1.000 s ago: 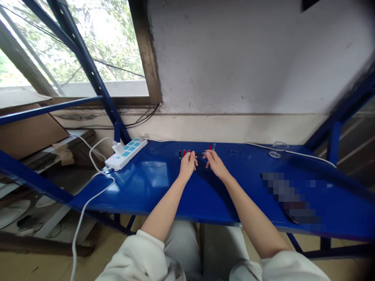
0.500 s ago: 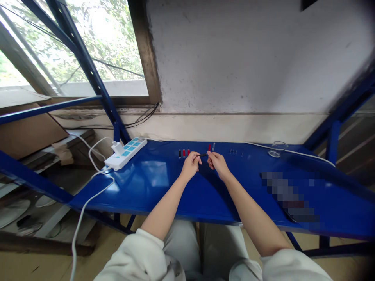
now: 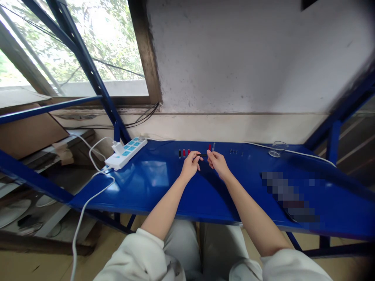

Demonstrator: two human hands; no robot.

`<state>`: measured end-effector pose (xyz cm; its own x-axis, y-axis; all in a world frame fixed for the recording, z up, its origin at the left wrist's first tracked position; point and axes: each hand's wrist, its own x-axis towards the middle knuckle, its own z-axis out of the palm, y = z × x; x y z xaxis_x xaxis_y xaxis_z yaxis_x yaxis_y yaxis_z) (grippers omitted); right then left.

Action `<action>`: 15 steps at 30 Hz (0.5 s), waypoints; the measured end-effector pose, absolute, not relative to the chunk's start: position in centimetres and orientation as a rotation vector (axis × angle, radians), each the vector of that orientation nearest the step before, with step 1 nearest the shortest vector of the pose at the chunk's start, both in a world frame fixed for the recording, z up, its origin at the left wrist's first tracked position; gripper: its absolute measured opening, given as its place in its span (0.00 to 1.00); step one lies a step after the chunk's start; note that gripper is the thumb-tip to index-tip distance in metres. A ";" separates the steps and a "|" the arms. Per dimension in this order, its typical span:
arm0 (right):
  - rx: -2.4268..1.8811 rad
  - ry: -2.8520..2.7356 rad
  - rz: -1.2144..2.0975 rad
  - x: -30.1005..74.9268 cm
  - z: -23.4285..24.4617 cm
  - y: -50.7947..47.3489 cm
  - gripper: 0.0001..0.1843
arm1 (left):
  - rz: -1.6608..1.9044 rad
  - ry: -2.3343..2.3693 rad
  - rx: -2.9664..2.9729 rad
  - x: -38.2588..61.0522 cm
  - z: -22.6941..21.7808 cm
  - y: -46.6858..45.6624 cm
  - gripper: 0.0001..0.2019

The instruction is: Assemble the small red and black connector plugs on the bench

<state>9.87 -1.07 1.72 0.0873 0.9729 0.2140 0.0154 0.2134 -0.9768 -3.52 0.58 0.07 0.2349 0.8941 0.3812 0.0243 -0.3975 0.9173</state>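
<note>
A thin black rod [image 3: 202, 155], too small to name more exactly, spans the gap between my two hands above the blue table. My left hand [image 3: 191, 164] pinches its left end, the fingers closed. At the other end, the fingertips of my right hand [image 3: 216, 162] are closed on it too; what they cover there is hidden. Beyond my left hand stand a small black cylinder [image 3: 179, 153] and two red cylinders [image 3: 184, 152], the nearer one close to my knuckles. Just behind my right hand are another red piece [image 3: 209, 147] and a slim clear piece [image 3: 213, 146].
Several tiny clear parts [image 3: 233, 151] lie right of my hands, with a clear glass cup [image 3: 277, 150] farther right. A white power strip [image 3: 125, 153] sits at the left, its cable hanging over the edge. A blurred-out dark object [image 3: 288, 197] lies on the blue table [image 3: 205, 199].
Almost nothing moves. Both hands stay in place on the black rod, with only a slight shift of the fingers.
</note>
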 end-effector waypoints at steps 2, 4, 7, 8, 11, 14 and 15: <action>-1.087 -1.271 0.951 9.9 1.7 -1.0 0.23 | 1.291 0.877 1.643 -3.5 0.2 0.5 0.09; -1.077 -1.306 0.925 9.9 1.7 -1.0 0.23 | 1.310 0.901 1.635 -3.5 0.3 0.4 0.11; -1.057 -1.364 0.911 10.0 1.7 -0.9 0.20 | 1.358 0.987 1.611 -3.6 0.5 0.3 0.15; -1.049 -1.383 0.910 10.0 1.7 -0.9 0.19 | 1.380 1.020 1.589 -3.7 0.6 0.3 0.16; -1.044 -1.428 0.921 10.0 1.7 -0.8 0.17 | 1.448 1.079 1.492 -3.9 0.8 0.4 0.19; -1.080 -1.439 0.940 10.1 1.5 -0.5 0.17 | 1.506 1.086 1.387 -4.1 1.1 0.5 0.19; -1.100 -1.434 0.945 10.2 1.4 -0.4 0.17 | 1.529 1.085 1.353 -4.1 1.2 0.5 0.19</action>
<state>10.23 -0.44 1.42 -0.0290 0.9639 0.2648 0.1367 0.2663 -0.9542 -4.14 0.47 1.19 -0.1017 0.9477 0.3025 -0.0273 -0.3066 0.9515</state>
